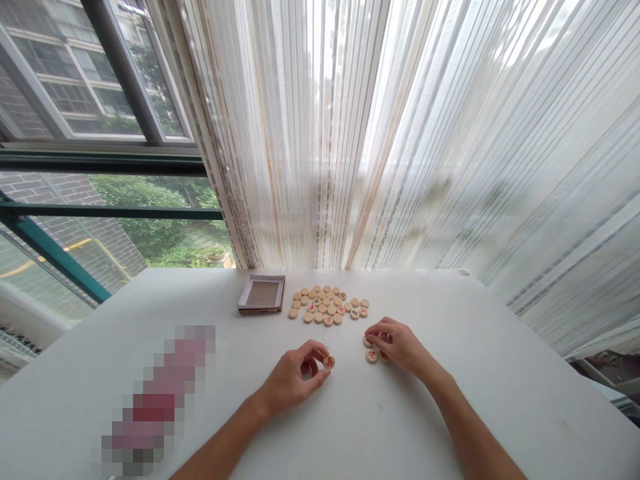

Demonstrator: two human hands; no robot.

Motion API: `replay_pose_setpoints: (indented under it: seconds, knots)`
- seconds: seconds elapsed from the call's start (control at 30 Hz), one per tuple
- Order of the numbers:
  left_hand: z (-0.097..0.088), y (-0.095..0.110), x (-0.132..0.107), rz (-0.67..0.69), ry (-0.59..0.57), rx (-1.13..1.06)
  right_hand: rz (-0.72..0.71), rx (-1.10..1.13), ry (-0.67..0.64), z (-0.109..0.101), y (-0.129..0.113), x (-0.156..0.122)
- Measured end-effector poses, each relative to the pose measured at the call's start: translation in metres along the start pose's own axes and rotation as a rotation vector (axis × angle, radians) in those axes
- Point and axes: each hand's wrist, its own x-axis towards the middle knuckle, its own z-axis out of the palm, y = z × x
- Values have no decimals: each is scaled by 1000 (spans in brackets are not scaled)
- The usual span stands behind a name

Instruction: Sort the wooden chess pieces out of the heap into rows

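Between thumb and fingers, my left hand grips a round wooden Chinese chess piece with a red character, held at the table's near middle. To the right, the fingers of my right hand close on another chess piece, partly covered by the fingertips. Just below it lie a red-marked chess piece and one more piece, half hidden under the hand. Farther back spreads a loose cluster of chess pieces, mostly blank side up, a few showing red or dark characters.
An open shallow box stands left of the cluster on the white table. A pixelated, pinkish long item lies at the left. Striped sheer curtains hang along the table's far edge, beside a window.
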Motion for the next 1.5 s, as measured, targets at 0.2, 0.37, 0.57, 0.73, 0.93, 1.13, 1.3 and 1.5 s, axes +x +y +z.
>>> replay_pose_setpoints:
  seconds: [0.2, 0.37, 0.57, 0.73, 0.93, 1.13, 1.3, 1.5]
  knots:
    - [0, -1, 0, 2, -6, 5, -112, -50, 159, -5, -17, -3]
    - [0, 1, 1, 19, 12, -1, -236, 36, 145, 19, -51, -17]
    - [2, 1, 0, 42, 28, -2, -241, 103, -4, 61, -67, -32]
    - [4, 1, -1, 42, 10, 28, -149, 222, -50, 73, -61, -31]
    - [3, 3, -1, 47, -20, 60, -98, 303, -45, 75, -60, -31]
    - [2, -1, 0, 31, -19, 33, -86, 382, -75, 73, -61, -30]
    - [2, -1, 0, 35, -9, 16, -81, 312, -81, 72, -63, -30]
    - [0, 2, 1, 31, 0, -5, -146, 70, 182, 38, -56, -20]
